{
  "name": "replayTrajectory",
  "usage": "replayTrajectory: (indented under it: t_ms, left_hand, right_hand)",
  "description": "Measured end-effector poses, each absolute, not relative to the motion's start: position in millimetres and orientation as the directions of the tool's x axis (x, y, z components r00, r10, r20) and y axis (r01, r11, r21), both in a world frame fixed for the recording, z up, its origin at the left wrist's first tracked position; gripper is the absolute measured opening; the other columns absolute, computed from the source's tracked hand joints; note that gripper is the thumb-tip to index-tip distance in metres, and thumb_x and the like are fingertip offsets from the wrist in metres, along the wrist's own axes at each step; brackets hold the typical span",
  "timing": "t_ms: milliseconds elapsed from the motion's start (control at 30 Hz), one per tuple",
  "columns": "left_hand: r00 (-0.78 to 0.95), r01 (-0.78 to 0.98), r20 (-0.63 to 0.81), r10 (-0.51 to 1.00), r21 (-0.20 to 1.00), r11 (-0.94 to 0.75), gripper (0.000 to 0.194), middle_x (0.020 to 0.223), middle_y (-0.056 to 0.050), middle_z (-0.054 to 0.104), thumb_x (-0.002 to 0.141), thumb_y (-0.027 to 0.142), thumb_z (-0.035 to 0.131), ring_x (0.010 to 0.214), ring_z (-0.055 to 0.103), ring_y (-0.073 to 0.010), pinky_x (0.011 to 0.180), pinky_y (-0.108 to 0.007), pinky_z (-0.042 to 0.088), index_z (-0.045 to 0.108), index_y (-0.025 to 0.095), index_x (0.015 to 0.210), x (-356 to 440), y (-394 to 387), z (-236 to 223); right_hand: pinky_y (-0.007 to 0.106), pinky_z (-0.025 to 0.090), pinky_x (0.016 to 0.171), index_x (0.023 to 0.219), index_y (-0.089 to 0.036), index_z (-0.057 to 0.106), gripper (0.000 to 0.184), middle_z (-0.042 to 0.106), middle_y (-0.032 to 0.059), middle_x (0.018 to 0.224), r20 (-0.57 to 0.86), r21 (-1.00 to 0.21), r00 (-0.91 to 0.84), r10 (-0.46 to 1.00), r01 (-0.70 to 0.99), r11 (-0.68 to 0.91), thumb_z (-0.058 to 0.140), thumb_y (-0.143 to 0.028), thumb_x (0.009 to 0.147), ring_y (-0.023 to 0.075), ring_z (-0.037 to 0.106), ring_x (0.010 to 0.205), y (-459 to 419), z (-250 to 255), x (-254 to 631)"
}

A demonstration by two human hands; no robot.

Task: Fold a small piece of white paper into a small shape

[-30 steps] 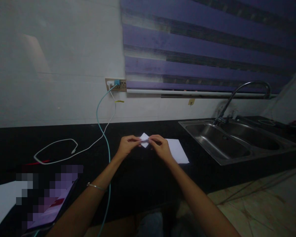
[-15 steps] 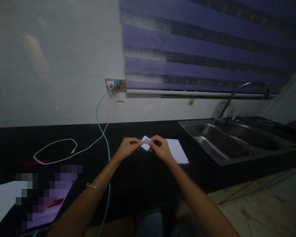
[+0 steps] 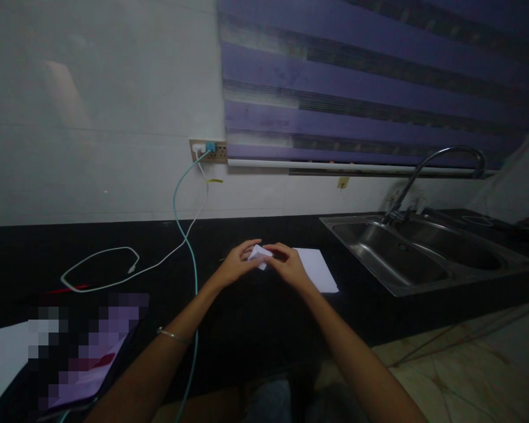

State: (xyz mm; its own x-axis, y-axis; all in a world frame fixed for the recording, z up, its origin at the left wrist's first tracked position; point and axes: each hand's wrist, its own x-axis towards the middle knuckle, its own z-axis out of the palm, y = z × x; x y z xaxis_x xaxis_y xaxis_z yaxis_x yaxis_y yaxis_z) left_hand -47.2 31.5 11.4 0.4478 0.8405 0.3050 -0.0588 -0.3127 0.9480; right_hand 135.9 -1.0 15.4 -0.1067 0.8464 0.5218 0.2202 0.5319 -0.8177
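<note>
A small folded piece of white paper [image 3: 260, 254] is held between both hands just above the black counter [image 3: 255, 311]. My left hand [image 3: 237, 264] grips its left side, with one finger stretched forward over it. My right hand [image 3: 287, 264] pinches the paper's right side, fingers curled over its top. Most of the paper is hidden by my fingers. A flat white sheet [image 3: 317, 268] lies on the counter just right of my right hand.
A steel double sink [image 3: 418, 255] with a curved tap [image 3: 432, 167] sits at the right. A teal cable [image 3: 186, 235] and a white cable [image 3: 101, 267] run from the wall socket [image 3: 208, 150] across the counter. A blurred device [image 3: 83, 346] and white paper [image 3: 2, 358] lie at the left.
The paper has sunk deeper between my fingers and shows less. My left hand's finger now reaches forward over it, and both hands have closed together a little.
</note>
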Motion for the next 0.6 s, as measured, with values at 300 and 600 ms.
replayTrajectory:
  t_ms: [300, 600]
  left_hand:
    - [0.344, 0.018, 0.364, 0.865, 0.919, -0.394, 0.033, 0.091, -0.007, 0.070, 0.077, 0.038, 0.068, 0.080, 0.068, -0.0183, 0.068, -0.027, 0.054, 0.063, 0.016, 0.102, -45.0, 27.1, 14.3]
    - [0.299, 0.046, 0.404, 0.864, 0.899, -0.436, 0.023, 0.080, -0.003, 0.067, 0.080, 0.036, 0.064, 0.074, 0.066, -0.0156, 0.065, -0.024, 0.052, 0.058, 0.016, 0.089, -41.4, 26.8, 13.6]
  right_hand:
    - [0.030, 0.049, 0.068, 0.081, -0.019, 0.071, 0.017, 0.067, 0.0038, 0.079, 0.554, -0.785, -0.121, 0.823, 0.254, 0.566, 0.070, -0.036, 0.077, 0.0174, 0.062, 0.074, -3.6, 15.4, 136.0]
    - [0.027, 0.049, 0.057, 0.089, -0.018, 0.067, 0.020, 0.065, 0.0039, 0.080, 0.483, -0.848, -0.145, 0.864, 0.169, 0.502, 0.063, -0.036, 0.082, 0.0143, 0.060, 0.061, -3.7, 13.4, 139.7]
